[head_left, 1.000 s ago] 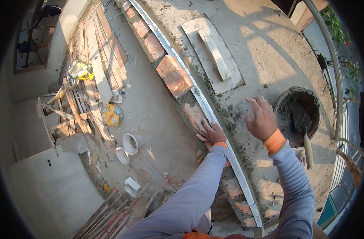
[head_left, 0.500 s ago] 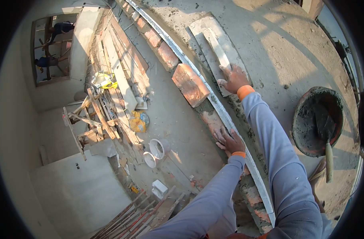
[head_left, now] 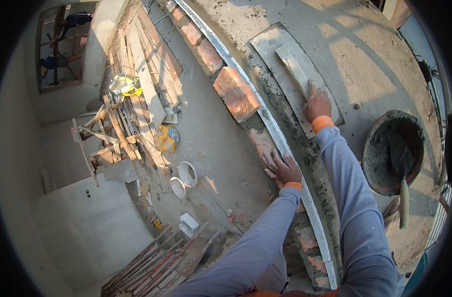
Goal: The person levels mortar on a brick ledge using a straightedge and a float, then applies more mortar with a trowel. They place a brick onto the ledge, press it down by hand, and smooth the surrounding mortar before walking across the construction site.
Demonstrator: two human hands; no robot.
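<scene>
My left hand (head_left: 284, 168) lies with spread fingers on a low brick course (head_left: 259, 141), against the long pale straightedge bar (head_left: 273, 128) that runs along it. One loose-looking brick (head_left: 237, 94) sits raised on that course, just beyond the hand. To the right, my right hand (head_left: 318, 104) rests on the near end of a wide flat grey board (head_left: 270, 42). Its index finger stretches to the end of a narrow wooden strip (head_left: 291, 67) on the board; the other fingers lie loosely bent, not wrapped around anything visible.
A black pan of mortar (head_left: 367, 158) stands at right with a trowel (head_left: 404, 203) in it. Wet mortar (head_left: 310, 158) lines the bar. Below left are planks (head_left: 142, 74), scrap timber (head_left: 119, 128), a white bucket (head_left: 190, 173) and a jug (head_left: 188, 224). Two people appear through a wall opening.
The flat board with its strip has shifted right, away from the bar, along with my right hand. My left hand stays at nearly the same spot on the bricks. The view has moved slightly.
</scene>
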